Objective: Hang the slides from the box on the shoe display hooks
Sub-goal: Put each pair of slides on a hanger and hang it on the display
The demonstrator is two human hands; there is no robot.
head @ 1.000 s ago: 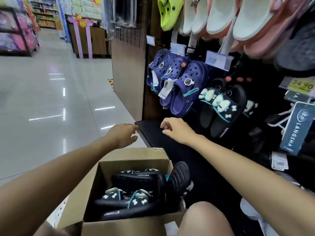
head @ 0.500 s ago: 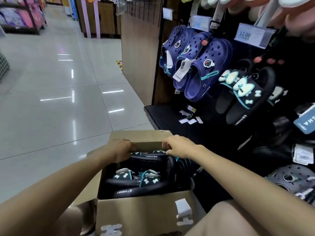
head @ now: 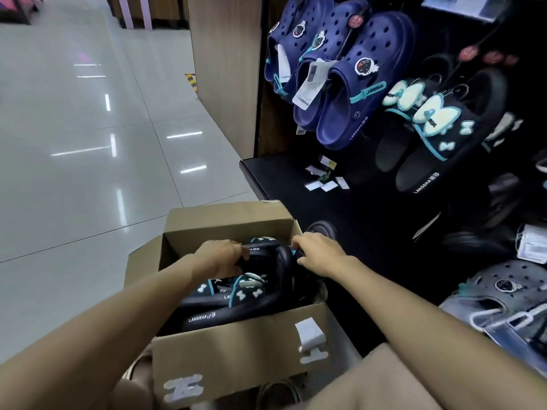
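Note:
An open cardboard box point(head: 236, 347) on the floor holds several black slides with teal and white bows point(head: 233, 300). My left hand point(head: 220, 257) reaches inside and grips the upper black slide point(head: 266, 261) from its left side. My right hand point(head: 318, 253) curls over the same slide's right end at the box's far right corner. On the display to the right, a pair of matching black bow slides point(head: 438, 128) hangs from a hook.
Navy clogs point(head: 340, 72) hang left of the black pair. A black base shelf point(head: 296, 176) carries loose paper tags point(head: 322, 184). Grey clogs point(head: 503, 294) lie at lower right. A wooden end panel point(head: 225, 69) borders the glossy tiled aisle point(head: 88, 143).
Both hands came down from above the box's far edge into the box and closed on a black slide. The view tilted down and nearer to the box.

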